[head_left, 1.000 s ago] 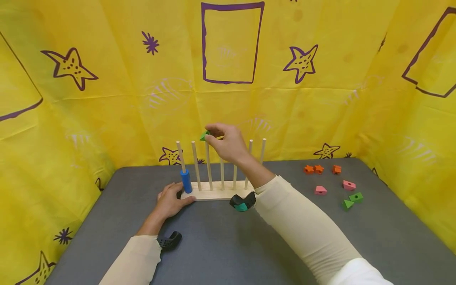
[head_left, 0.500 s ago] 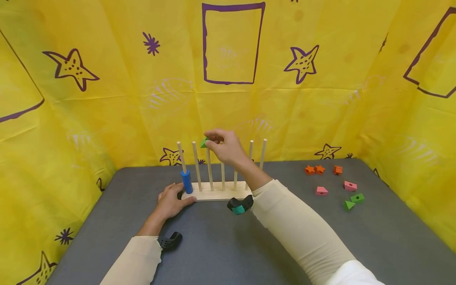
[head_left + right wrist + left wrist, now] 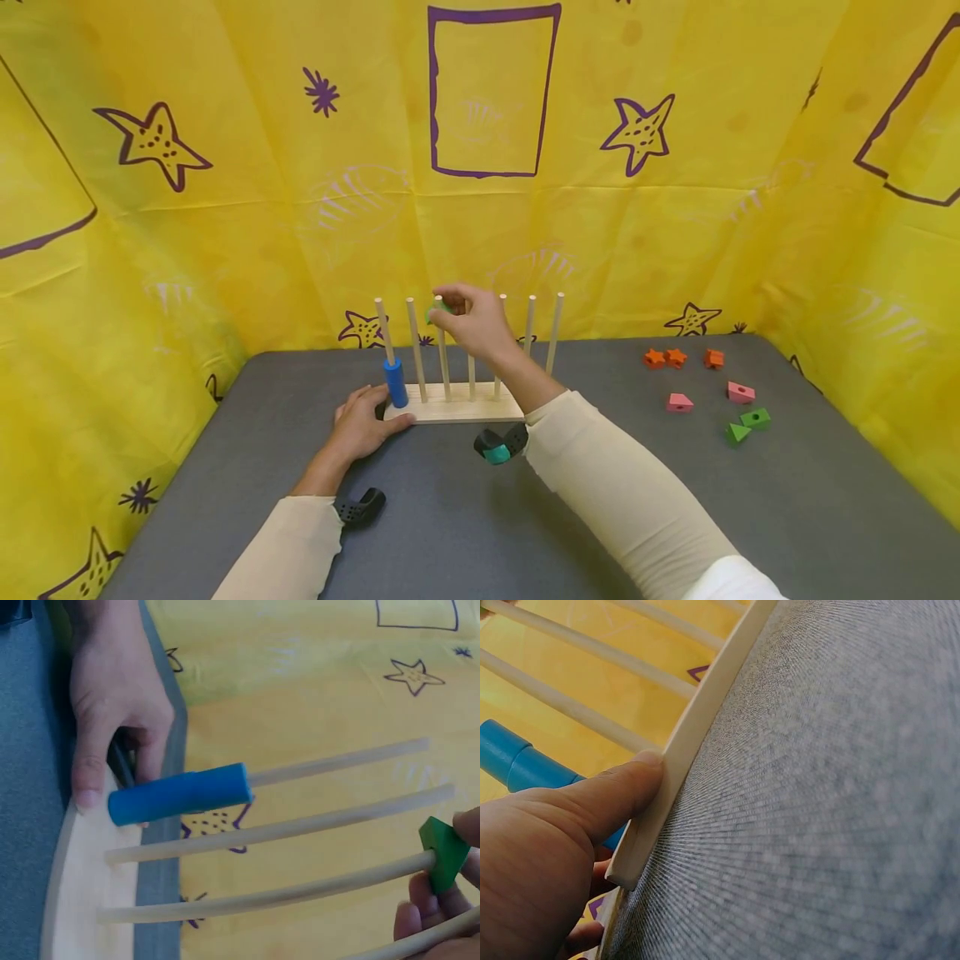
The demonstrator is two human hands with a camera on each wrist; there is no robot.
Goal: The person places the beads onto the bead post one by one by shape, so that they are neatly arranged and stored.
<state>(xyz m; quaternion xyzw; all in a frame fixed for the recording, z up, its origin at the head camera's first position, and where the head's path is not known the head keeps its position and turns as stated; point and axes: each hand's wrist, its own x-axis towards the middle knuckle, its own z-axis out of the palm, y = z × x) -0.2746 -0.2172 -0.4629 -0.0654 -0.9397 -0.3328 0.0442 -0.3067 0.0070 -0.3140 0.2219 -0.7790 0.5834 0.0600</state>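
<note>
Right hand (image 3: 474, 321) pinches green triangular wooden block (image 3: 448, 850), threaded near tip of pale wooden peg (image 3: 262, 898), third from left. Left hand (image 3: 363, 427) clasps long wooden base (image 3: 457, 410), thumb opposite fingers. Seemingly threading step; next calls for lowering block.

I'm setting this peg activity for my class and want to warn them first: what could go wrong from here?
The green block, pinched by the right hand at the top of the third peg from the left, might tilt and jam if slid down. The left hand grips the base only at its left end, so a sideways push could swing the other end.
</note>
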